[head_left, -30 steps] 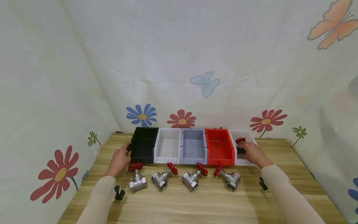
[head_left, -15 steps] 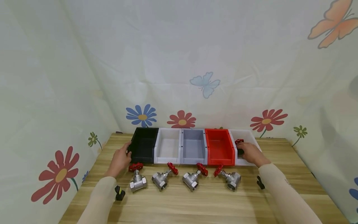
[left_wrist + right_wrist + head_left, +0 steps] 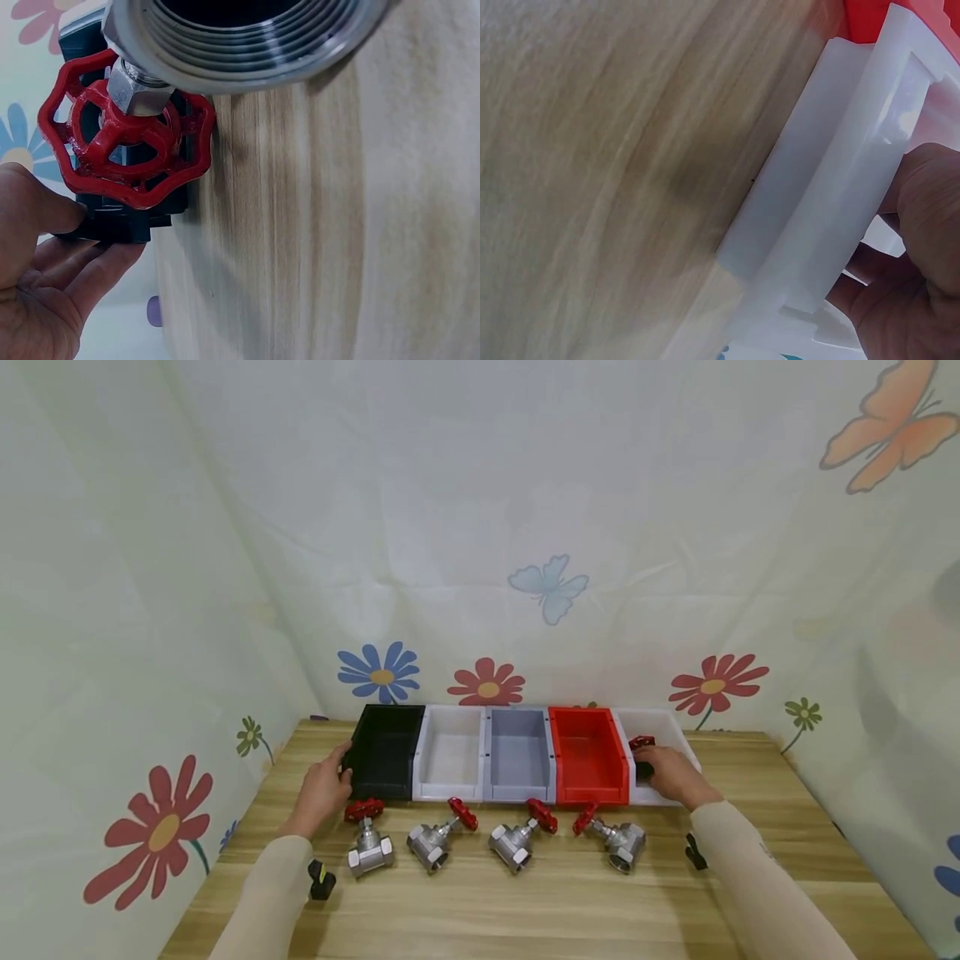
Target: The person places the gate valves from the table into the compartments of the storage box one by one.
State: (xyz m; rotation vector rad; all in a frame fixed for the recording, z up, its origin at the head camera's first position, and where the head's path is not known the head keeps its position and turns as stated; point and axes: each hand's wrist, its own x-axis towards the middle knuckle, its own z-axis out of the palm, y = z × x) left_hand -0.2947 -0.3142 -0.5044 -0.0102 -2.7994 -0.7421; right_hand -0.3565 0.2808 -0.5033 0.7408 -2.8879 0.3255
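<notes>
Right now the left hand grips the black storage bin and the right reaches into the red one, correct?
Not the red storage bin: the right hand reaches into the white storage bin at the row's right end, as the head view shows. The left hand does grip the black storage bin.

Small curtained-off work booth, by look of it; building beyond can't be told from here. Pale cloth (image 3: pixel 450 485) hung along table's far, left and right edges, creased and folded, printed with bright flowers (image 3: pixel 487 683) and butterflies (image 3: pixel 551 589), more like nursery curtain. Workshop side shows on wood-grain table (image 3: pixel 465 914): joined row of open plastic bins (image 3: pixel 519 793) near far edge, metal pipe valves (image 3: pixel 512 845) with red handwheels (image 3: pixel 462 812) lined up in front.
</notes>
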